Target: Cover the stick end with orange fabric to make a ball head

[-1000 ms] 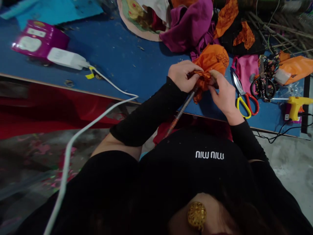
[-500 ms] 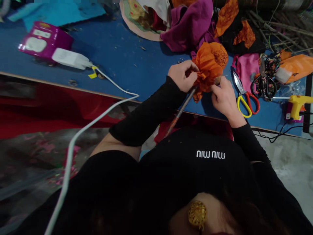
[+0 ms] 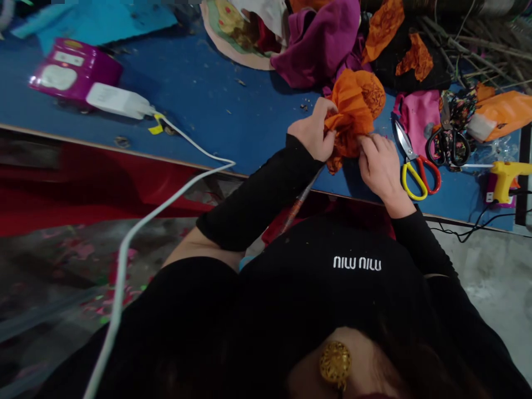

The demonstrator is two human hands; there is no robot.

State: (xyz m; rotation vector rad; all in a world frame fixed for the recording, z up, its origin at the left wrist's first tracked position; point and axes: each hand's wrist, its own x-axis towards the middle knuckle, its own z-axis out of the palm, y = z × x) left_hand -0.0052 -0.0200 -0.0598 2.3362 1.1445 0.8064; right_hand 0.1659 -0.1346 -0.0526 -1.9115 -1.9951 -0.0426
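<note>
A gathered bundle of orange cloth (image 3: pixel 353 111) with a dark pattern on its rounded top is held over the table's front edge. My left hand (image 3: pixel 313 132) grips its left side, fingers curled into the folds. On the lower right side, my right hand (image 3: pixel 380 163) pinches the cloth between thumb and fingers. A thin brown stick (image 3: pixel 297 208) slants down from the bundle toward my lap, its upper part hidden behind my left hand and sleeve. Red-and-yellow-handled scissors (image 3: pixel 415 166) lie just right of my right hand.
On the blue table (image 3: pixel 187 100) lie purple cloth (image 3: pixel 320 44), pink cloth (image 3: pixel 419 113), black scissors (image 3: pixel 449 141) and a yellow glue gun (image 3: pixel 505 177). A purple box (image 3: pixel 78 72) with a white plug and cable stands at the left. Dry twigs (image 3: pixel 490 55) are piled back right.
My left hand has turned and closed further round the cloth, covering more of the stick. My right fingers have shifted slightly onto the cloth's lower folds, which look more tightly gathered.
</note>
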